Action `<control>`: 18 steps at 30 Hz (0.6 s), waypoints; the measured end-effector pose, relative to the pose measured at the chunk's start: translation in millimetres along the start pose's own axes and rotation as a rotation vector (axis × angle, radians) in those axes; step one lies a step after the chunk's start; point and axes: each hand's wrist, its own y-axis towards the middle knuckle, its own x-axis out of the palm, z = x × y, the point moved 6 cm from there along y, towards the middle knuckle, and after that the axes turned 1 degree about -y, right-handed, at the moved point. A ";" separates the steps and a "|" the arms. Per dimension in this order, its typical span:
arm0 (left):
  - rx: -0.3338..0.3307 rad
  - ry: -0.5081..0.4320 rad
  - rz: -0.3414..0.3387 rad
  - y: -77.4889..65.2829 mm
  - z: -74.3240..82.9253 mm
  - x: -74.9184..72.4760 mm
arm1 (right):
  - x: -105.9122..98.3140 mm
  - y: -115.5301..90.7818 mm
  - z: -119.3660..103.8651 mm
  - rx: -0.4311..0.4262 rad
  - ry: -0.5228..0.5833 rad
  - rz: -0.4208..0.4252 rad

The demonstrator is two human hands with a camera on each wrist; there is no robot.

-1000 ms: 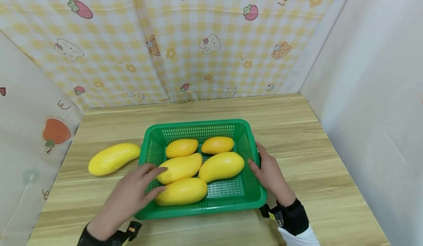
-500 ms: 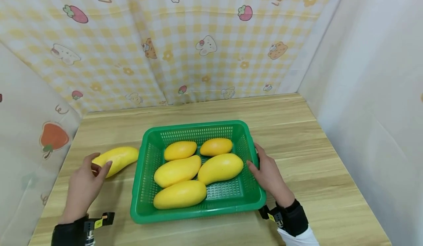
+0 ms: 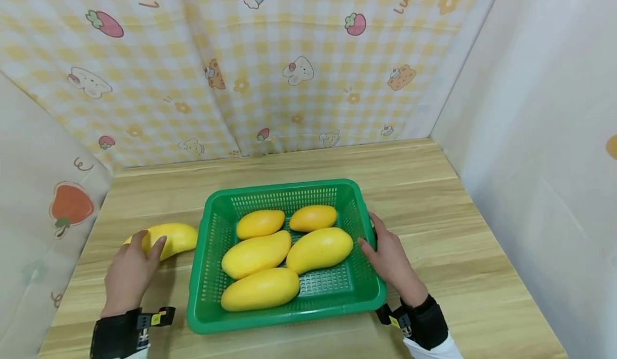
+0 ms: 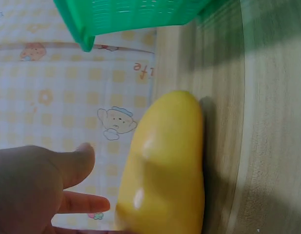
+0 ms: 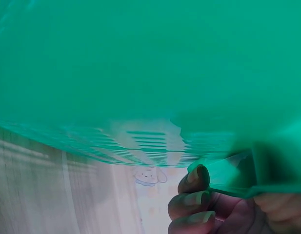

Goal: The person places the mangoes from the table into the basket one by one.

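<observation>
A yellow mango (image 3: 179,238) lies on the table to the left of a green plastic basket (image 3: 195,294). My left hand (image 3: 129,276) reaches over its near left end. Up close in the left wrist view, the thumb and one finger of that hand stand out straight beside the mango (image 4: 167,161), with a gap between thumb and fruit; a lower finger meets the mango's edge at the bottom, its contact partly hidden. My right hand (image 3: 392,260) grips the basket's right rim. In the right wrist view its fingertips (image 5: 191,200) curl under the green rim (image 5: 248,192).
Several yellow mangoes lie inside the basket, such as a large one (image 3: 260,289) at the near left and a small one (image 3: 313,218) at the back. A checked cloth (image 3: 270,53) hangs behind the wooden table (image 3: 434,203); pale sheets flank both sides.
My left hand has left the mangoes in the basket and moved left to the mango outside it, then slightly right along with it. The right hand stays on the rim.
</observation>
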 end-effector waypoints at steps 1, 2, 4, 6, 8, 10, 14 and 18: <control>-0.020 0.006 -0.013 1.0 -1.0 1.1 | 0.1 -0.4 0.2 0.001 -0.001 0.001; -0.031 0.011 -0.018 1.7 -1.3 1.5 | 0.1 -0.9 0.2 0.001 -0.002 0.002; -0.039 0.018 -0.025 3.3 -1.3 1.9 | -0.1 -1.4 0.0 -0.004 -0.006 0.007; -0.034 0.027 -0.032 5.2 -0.2 1.8 | -0.6 -1.6 -0.4 -0.010 -0.012 0.013; -0.028 0.036 -0.047 8.4 0.9 2.9 | -1.2 -1.9 -0.9 -0.013 -0.016 0.017; -0.029 0.043 -0.068 11.7 1.9 4.8 | -1.3 -1.8 -0.7 -0.011 -0.015 0.019; -0.025 0.057 -0.059 16.0 3.7 10.0 | 0.2 -1.6 0.3 -0.008 -0.008 0.018; -0.022 0.061 -0.013 18.8 6.0 15.4 | 1.0 -2.2 1.0 -0.003 -0.006 0.023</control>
